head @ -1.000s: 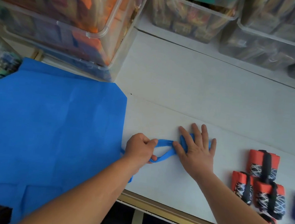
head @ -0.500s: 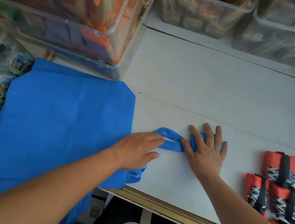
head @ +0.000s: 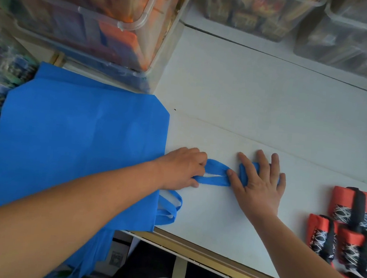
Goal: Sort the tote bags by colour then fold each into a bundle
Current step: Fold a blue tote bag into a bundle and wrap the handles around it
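Though well begun on one colour, judged far from finished on the other.

Largest first: white desk point(head: 257, 105), reaching from the near edge to the far side. At far left, stacked clear storage bins point(head: 94, 28), stuffed with orange and blue cloth. Along the far edge, more bins point(head: 350, 38), too blurred to read.

Next, blue tote bag point(head: 78, 152), spread flat over the left of the desk and reaching up to the stacked bins. Quite unfolded, with its near part hanging over the near edge.

At near right, red bundles point(head: 352, 209), at least three, packed against one another. Each bound by a black strap, so taken as finished work.

Then left hand point(head: 182, 169) at the bag's right edge, fingers point(head: 198, 158) curled over the root of the long handle point(head: 215, 174), thumb below, pinching it. Just to the right, right hand point(head: 260, 184) laid flat, fingers straight and spread. Presses the handle's free end down on the desk.

Between the two hands, long handle drawn out into a narrow flattened loop. Nearer the near edge, second handle point(head: 170, 206), a short loop poking from the bag's right edge, untouched.

Left to do, by this reading: tidy both handles, fold the blue body, wrap it into a bundle. Cannot tell whether more loose bags wait in the bins.
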A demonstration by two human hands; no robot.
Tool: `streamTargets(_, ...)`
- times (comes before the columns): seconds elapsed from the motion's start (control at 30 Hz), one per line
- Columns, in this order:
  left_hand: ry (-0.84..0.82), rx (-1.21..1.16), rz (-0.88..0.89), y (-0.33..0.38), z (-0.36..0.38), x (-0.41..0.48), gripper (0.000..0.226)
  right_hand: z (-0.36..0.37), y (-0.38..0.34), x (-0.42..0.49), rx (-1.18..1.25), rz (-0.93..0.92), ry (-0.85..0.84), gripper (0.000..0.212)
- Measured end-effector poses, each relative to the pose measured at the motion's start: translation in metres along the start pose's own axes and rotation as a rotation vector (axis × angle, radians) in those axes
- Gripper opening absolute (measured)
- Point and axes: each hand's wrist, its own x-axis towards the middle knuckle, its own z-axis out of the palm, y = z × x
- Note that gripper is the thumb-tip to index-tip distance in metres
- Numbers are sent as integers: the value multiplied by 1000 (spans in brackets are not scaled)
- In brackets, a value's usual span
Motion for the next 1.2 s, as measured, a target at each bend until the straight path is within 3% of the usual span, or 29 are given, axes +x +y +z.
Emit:
streamTargets(0.07,37,-65,29,5,1,-8,25,-1,-1,0,17,6,-7,60)
streamTargets(0.17,131,-436,-84,17,-5,-20,28,-3,-1,0,45,15,-32,59)
streamTargets(0.37,467,-812,-199,39,-9,-8,19,-8,-2,0,69,15,-60,58)
streamTargets(0.5,626,-982,-463,47,12,12,25,-11,-2,-2,128,6,-60,69)
streamTargets(0.6,630,-998,-741,58,33,24,31,-12,-3,-3,89,-4,-60,85)
streamTargets(0.67,612,-993,-817,63,40,27,33,-10,-4,-2,43,-2,-49,88)
streamTargets(0.8,605,-954,-781,63,36,19,30,-3,-3,-2,-6,3,-2,77)
streamTargets(1.0,702,-1241,-566,66,11,19,18,1,-1,-2,11,-3,34,63)
streamTargets(1.2,767,-1267,-505,71,-8,33,21,-1,-1,-1,52,0,8,59)
